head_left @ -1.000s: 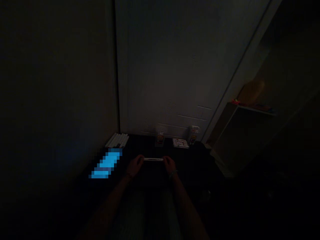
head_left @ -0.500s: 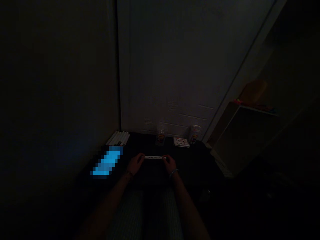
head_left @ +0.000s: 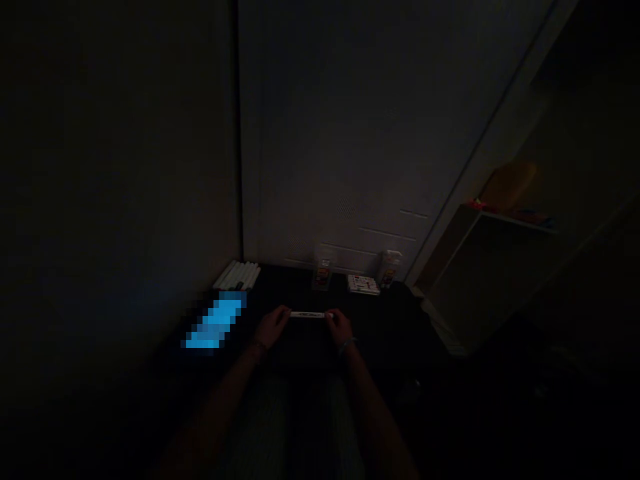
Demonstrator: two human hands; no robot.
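Note:
A white marker [head_left: 307, 315] with dark print on its barrel lies level between my two hands, over the dark table [head_left: 300, 343]. My left hand [head_left: 273, 325] pinches its left end. The other end is gripped by the fingers of my right hand [head_left: 340, 326]. Beyond them, a flat set of white markers [head_left: 363, 285] with dark and red print rests on the table. Several more white markers [head_left: 237, 276] lie side by side at the back left. Dim light hides the fine detail of my fingers.
A clear plastic case [head_left: 323, 273] with a label stands at the back, and a similar pack [head_left: 390, 269] is near the right corner. To the left lies a glowing blue, pixelated screen [head_left: 215, 323]. A shelf unit [head_left: 470, 233] stands at the right. Walls close off the back and left.
Both hands keep their hold on the marker in nearly the same place. The view has shifted very slightly; nothing else visibly differs.

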